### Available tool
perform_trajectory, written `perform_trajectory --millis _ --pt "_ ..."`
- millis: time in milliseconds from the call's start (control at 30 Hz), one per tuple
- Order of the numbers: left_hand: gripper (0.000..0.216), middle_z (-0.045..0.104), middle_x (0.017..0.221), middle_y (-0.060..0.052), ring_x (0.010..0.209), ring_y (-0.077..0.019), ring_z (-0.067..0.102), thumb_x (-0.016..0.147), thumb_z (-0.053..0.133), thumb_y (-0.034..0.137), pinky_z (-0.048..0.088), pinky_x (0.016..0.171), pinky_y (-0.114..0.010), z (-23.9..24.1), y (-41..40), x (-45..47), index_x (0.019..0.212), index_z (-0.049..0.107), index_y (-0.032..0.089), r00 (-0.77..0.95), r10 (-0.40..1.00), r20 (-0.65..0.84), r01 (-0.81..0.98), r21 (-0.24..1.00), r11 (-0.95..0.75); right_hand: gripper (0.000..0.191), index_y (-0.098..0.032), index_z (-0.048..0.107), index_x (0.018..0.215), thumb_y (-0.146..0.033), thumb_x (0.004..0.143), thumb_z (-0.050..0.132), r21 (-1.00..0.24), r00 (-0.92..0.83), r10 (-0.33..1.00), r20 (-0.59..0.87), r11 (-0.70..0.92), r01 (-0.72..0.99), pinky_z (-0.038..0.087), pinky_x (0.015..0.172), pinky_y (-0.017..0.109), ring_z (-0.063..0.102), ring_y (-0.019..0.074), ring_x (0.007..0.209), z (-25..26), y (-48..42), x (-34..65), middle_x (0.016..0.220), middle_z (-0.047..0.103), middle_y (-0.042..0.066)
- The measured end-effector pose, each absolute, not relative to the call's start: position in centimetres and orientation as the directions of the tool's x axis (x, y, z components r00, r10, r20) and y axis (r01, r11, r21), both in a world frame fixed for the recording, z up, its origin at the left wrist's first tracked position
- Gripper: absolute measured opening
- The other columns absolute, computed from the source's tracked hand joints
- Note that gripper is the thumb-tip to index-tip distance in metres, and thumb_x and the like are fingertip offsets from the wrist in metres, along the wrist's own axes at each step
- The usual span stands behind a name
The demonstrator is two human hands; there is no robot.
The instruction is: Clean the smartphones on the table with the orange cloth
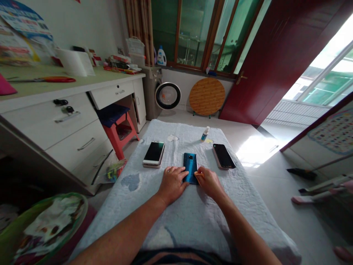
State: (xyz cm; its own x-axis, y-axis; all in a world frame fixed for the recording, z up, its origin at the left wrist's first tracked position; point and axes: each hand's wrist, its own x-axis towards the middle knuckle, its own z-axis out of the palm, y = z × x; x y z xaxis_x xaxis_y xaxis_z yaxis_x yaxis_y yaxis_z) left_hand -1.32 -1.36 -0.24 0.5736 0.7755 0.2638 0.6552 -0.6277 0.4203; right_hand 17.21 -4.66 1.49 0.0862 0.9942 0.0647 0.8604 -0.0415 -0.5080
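Note:
A blue phone (190, 165) lies back-up in the middle of a pale blue towel-covered surface (190, 213). My left hand (172, 184) rests flat on the towel with its fingers laid on the phone's lower left edge. My right hand (209, 181) is curled at the phone's lower right corner, thumb and fingers pinched against it. A white phone (153, 153) lies screen-up to the left. A black phone (223, 155) lies screen-up to the right. A small spray bottle (204, 134) stands behind, near a white wad (173, 138).
A white desk with drawers (68, 121) runs along the left, with a red stool (119, 132) under it. A green basin (41, 228) sits at the lower left. A washing machine (162, 94), a round wooden board (206, 96) and a red door (275, 62) stand behind.

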Motion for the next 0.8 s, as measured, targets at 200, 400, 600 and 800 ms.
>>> perform_trajectory --millis 200,400,600,800 --pt "0.036 0.061 0.127 -0.005 0.114 -0.0276 0.053 0.08 0.068 0.034 0.032 0.101 -0.049 -0.4 -1.4 -1.3 0.115 0.065 0.027 0.57 0.773 0.278 0.653 0.418 -0.632 0.014 -0.018 0.062 0.082 -0.017 0.086 0.048 -0.556 0.014 0.994 0.104 0.046 0.83 0.036 0.067 0.022 0.057 0.0141 0.074 1.2 -7.2 16.5 0.081 0.063 0.003" --pt "0.03 0.062 0.126 -0.003 0.112 -0.0261 0.053 0.083 0.064 0.035 0.033 0.101 -0.047 -0.3 -0.9 -1.4 0.112 0.067 0.029 0.565 0.781 0.265 0.651 0.438 -0.62 0.02 -0.019 0.066 0.081 -0.009 0.084 0.048 -0.501 -0.149 0.988 0.049 0.153 0.852 0.036 0.072 0.023 0.053 0.0137 0.078 2.4 -7.9 17.0 0.083 0.057 0.002" --pt "0.04 0.063 0.124 0.002 0.109 -0.0217 0.055 0.087 0.05 0.013 0.036 0.097 -0.043 -1.4 0.5 -1.7 0.115 0.066 0.036 0.609 0.763 0.217 0.634 0.446 -0.632 0.023 -0.018 0.067 0.085 -0.005 0.083 0.048 -0.413 -0.211 0.973 0.095 0.231 0.881 0.036 0.075 0.025 0.049 0.0145 0.079 2.2 -7.0 17.2 0.084 0.054 0.003" --pt "0.046 0.062 0.125 0.0 0.11 -0.0221 0.053 0.086 0.047 0.009 0.036 0.097 -0.042 -1.6 0.6 -1.7 0.12 0.063 0.036 0.616 0.761 0.203 0.63 0.453 -0.631 0.018 -0.017 0.066 0.083 -0.008 0.084 0.051 -0.348 -0.225 0.968 0.115 0.251 0.903 0.036 0.073 0.025 0.049 0.0145 0.079 2.1 -6.5 14.8 0.086 0.055 0.004"
